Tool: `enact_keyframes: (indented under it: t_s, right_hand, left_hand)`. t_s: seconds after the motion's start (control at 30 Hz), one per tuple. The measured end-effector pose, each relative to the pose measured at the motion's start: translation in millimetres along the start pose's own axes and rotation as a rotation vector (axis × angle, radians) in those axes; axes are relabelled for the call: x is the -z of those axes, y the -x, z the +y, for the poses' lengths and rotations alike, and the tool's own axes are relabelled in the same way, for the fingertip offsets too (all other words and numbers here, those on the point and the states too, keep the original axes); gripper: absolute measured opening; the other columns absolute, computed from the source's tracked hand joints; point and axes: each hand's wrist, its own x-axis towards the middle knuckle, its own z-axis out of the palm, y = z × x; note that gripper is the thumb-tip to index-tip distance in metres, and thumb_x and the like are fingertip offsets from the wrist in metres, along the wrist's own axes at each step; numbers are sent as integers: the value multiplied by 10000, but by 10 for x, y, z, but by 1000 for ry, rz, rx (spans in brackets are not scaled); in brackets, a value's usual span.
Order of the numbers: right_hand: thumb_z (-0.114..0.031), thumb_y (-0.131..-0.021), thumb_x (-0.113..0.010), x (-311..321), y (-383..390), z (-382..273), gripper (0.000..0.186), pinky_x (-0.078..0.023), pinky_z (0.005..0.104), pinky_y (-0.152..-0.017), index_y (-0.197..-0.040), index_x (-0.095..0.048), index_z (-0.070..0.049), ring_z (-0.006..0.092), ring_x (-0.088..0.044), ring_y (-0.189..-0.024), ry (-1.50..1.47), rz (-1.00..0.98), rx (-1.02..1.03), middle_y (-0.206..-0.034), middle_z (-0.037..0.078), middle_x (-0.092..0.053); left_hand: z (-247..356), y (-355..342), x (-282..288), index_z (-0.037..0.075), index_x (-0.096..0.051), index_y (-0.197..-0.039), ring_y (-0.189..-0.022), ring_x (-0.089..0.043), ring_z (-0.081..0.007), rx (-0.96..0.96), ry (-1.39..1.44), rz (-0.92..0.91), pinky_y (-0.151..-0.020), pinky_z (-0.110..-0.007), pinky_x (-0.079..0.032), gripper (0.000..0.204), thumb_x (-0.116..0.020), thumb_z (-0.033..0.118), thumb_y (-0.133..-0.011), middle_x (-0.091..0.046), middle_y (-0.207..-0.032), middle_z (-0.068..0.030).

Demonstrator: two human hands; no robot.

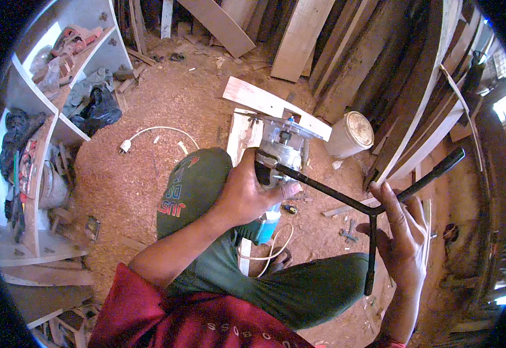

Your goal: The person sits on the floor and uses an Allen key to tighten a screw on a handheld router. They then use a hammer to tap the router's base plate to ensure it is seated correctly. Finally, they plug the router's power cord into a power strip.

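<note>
My left hand (244,194) is closed round the body of a power router (282,145) with a clear and silver base and a teal motor housing (263,227). The router lies over my lap with its base tilted up and away from me. A black Y-shaped socket wrench (328,189) reaches across to the router; one arm's end meets it beside my left hand. At the wrench's hub, my right hand (401,238) holds it between fingers and thumb. Its other two arms point up to the right and down toward me.
Boards (299,40) lean along the far wall. A white bucket (351,133) stands by a pale plank (253,97). A white plug (126,146) and cord lie on the sawdust-covered floor (131,185). Left is a shelf unit (61,124) with tools and bags. A screwdriver (289,209) lies below the router.
</note>
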Motion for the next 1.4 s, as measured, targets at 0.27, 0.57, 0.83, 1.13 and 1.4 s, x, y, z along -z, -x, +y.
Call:
enact_keyframes:
  t_s: [0.27, 0.57, 0.83, 1.13, 1.4]
  right_hand:
    - [-507, -854, -634, -85, -109, 174, 429, -428, 566, -998, -1140, -701, -194, 296, -618, -948, 711, 272, 363, -933, 74, -618]
    - [-343, -1015, -486, -260, -63, 78, 481, -454, 362, -428, -711, -631, 0, 217, -546, -400, -461, -199, -607, -483, 116, -525]
    - [-470, -1022, -449, -275, -74, -21, 558, -369, 292, -344, -700, -591, -37, 142, -462, -358, -1129, -351, -1156, -509, 22, -502]
    - [-121, -875, -698, -111, 89, -50, 134, -411, 317, -508, -817, -647, -12, 153, -503, -567, -512, 130, -395, -686, 33, -576]
    - [-175, -734, -795, -105, -140, -110, 235, -416, 378, -614, -900, -685, -49, 244, -527, -653, -86, 63, 103, -683, 55, -547]
  left_hand:
    - [-1, -10, -9, -14, -468, -1174, -954, -645, -212, 64, -56, -17, -849, -361, -529, 659, -852, 319, -754, -651, -1037, -128]
    - [2, -17, 54, -44, -425, -1198, -989, -654, -331, -27, -137, 62, -871, -426, -522, 746, -852, 357, -736, -637, -1062, -211]
    - [-53, -21, 47, -29, -399, -1229, -1015, -640, -353, -142, -212, 108, -896, -442, -508, 762, -857, 318, -729, -620, -1098, -218]
    - [-65, -18, 61, -32, -433, -1150, -920, -672, -203, -26, 161, 43, -807, -346, -552, 662, -865, 250, -735, -659, -989, -128]
    - [33, -22, 67, -37, -447, -1146, -907, -668, -195, 14, 20, 2, -816, -342, -552, 677, -872, 291, -733, -657, -1001, -135]
